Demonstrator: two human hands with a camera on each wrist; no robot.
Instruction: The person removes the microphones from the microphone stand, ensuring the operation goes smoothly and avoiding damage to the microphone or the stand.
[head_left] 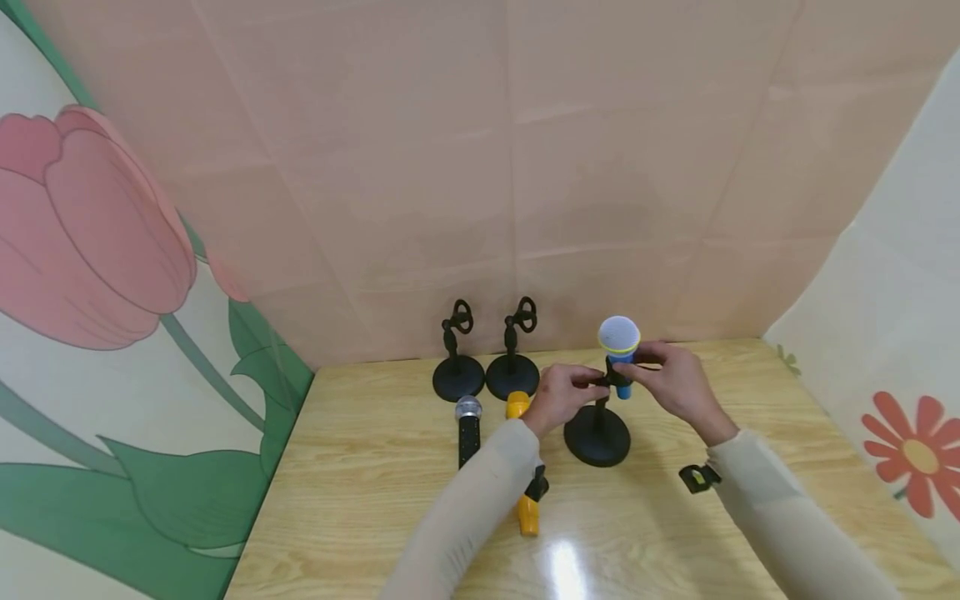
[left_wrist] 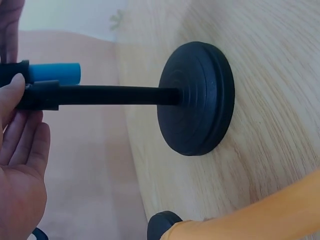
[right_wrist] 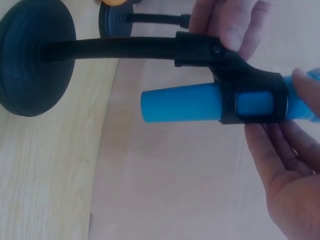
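A blue microphone (head_left: 619,335) with a pale head sits through the clip (right_wrist: 255,97) of a black microphone stand (head_left: 597,437), its blue lower end (right_wrist: 180,103) sticking out below. My left hand (head_left: 558,395) pinches the top of the stand's post just under the clip, thumb on one side and fingers on the other in the left wrist view. From the other side, my right hand (head_left: 675,380) grips the microphone at the clip, thumb on the blue body and fingers beneath. The round base (left_wrist: 197,99) rests on the table.
Two more black stands (head_left: 457,377) with vacant clips stand at the back, left of my hands. A black microphone (head_left: 468,433) with a silver head and an orange microphone (head_left: 528,517) lie on the wooden table (head_left: 360,475), partly under my left arm. A pink-beige backdrop (head_left: 420,208) rises behind.
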